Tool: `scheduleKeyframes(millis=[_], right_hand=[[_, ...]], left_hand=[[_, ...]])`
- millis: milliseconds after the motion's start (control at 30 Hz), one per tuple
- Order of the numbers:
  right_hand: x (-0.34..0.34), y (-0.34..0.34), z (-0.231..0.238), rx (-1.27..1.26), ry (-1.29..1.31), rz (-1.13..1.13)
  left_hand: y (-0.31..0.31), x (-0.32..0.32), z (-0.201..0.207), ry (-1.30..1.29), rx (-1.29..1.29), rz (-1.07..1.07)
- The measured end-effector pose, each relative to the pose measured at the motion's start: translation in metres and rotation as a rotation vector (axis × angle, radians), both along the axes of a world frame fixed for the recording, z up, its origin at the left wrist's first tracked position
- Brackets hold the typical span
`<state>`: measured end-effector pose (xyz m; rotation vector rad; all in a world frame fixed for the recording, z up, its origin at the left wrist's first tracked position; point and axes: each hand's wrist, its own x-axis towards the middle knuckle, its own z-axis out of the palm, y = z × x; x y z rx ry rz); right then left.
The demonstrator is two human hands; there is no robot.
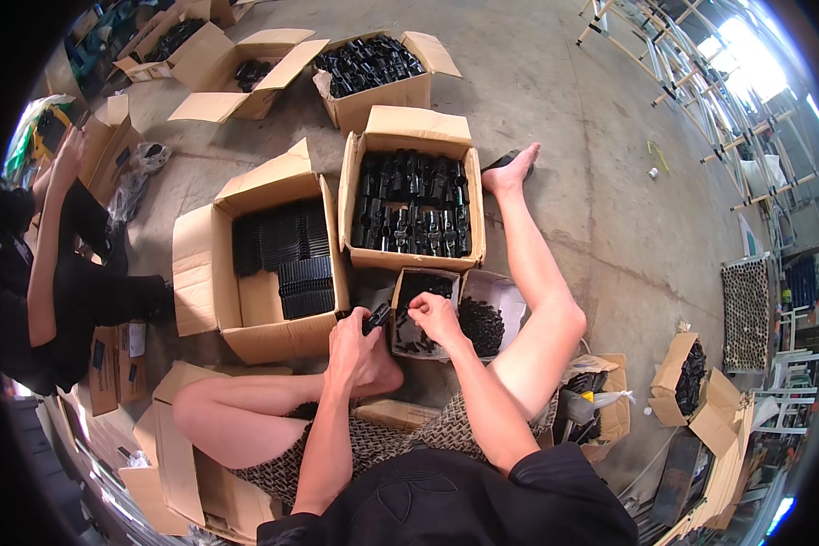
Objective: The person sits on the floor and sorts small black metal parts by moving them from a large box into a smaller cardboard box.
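Note:
My left hand is closed around a black plastic part, held just left of a small open box. Over that box, my right hand has its fingers pinched together; whatever they hold is too small to make out. Small black pieces lie inside the box below the fingers. A pale tray beside it, to the right, contains a pile of small dark pieces. Just beyond stands a large carton with rows of glossy black plastic parts.
Left of it, another open carton has stacks of flat black parts. Further cartons stand at the back. A co-worker's arm shows at the left. Near my right knee is a carton; tube racks stand far right.

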<state>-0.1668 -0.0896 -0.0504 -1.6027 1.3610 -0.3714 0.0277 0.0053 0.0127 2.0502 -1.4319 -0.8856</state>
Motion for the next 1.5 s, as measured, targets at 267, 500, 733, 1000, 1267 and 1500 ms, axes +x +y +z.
scheduleKeyframes(millis=[267,500,733,1000,1267,1500], right_hand=[[0.036,0.015,0.037,0.229,-0.385,0.127],[0.044,0.01,0.065,0.068,-0.298,0.117],[0.041,0.012,0.049,-0.023,-0.296,0.043],[0.039,0.009,0.064,-0.074,-0.251,-0.034],[0.005,-0.006,0.022,0.413,-0.529,-0.286],[0.022,0.008,0.043,0.749,-1.111,-0.117]], left_hand=[[0.0,-0.013,0.001,-0.106,-0.194,0.009],[0.005,-0.018,-0.004,-0.221,-0.286,-0.025],[0.003,-0.023,-0.004,-0.244,-0.392,-0.041],[0.002,-0.021,0.002,-0.069,-0.414,0.061],[-0.006,-0.022,0.009,0.762,-0.338,0.351],[-0.004,-0.015,0.008,0.875,-0.345,0.412]])
